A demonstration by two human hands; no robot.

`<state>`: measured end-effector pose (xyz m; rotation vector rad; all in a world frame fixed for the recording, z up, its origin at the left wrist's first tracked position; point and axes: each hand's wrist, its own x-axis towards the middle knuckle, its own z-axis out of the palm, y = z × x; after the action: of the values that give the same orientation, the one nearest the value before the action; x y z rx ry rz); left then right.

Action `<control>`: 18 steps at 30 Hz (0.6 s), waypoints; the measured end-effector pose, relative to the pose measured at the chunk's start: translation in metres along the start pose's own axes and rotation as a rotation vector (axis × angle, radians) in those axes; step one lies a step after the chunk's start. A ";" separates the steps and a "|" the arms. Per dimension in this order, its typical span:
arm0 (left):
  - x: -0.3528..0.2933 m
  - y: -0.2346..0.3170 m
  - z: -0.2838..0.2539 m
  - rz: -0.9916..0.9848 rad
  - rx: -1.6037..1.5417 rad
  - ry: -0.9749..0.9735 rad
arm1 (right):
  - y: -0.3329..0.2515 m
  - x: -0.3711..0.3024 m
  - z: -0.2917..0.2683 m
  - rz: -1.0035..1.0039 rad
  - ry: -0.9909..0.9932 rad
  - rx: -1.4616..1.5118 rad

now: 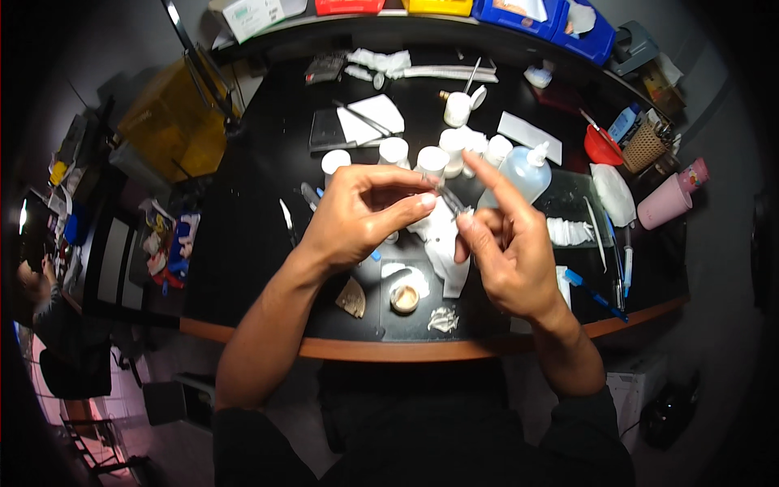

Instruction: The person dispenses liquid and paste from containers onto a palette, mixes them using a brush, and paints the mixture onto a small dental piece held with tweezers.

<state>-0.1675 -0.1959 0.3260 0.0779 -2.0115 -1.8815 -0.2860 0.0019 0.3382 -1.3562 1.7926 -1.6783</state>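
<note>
A small, thin, dark rod-like piece (450,197) with lighter ends spans the gap between my hands above the table. My left hand (345,215) pinches its upper end between thumb and forefinger. At the other end, the thumb and curled fingers of my right hand (511,256) grip it, with that forefinger pointing up and away. The piece is too small to name. Under the hands lies a crumpled white tissue (442,252). Nearer to me, a small round pot of beige material (404,299) stands on a glass slab (393,329).
White jars (393,151) and a clear squeeze bottle (526,174) stand behind my hands. A beige half-round piece (351,299) and crumpled foil-like scrap (443,320) lie near the wooden front edge (389,350). At right are a blue pen (596,294), a red bowl (602,146) and a pink cup (664,203).
</note>
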 end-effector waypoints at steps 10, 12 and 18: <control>-0.004 -0.008 0.021 0.138 -0.261 -0.044 | -0.001 0.002 0.024 -0.053 0.043 0.022; -0.005 -0.011 0.023 0.202 -0.221 0.015 | -0.008 0.001 0.021 -0.038 0.020 -0.010; -0.003 0.000 0.009 0.363 -0.435 0.175 | 0.003 0.003 -0.003 -0.128 0.166 0.020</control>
<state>-0.1674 -0.1865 0.3247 -0.2176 -1.3596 -1.9429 -0.2912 0.0002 0.3370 -1.3854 1.8052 -1.9217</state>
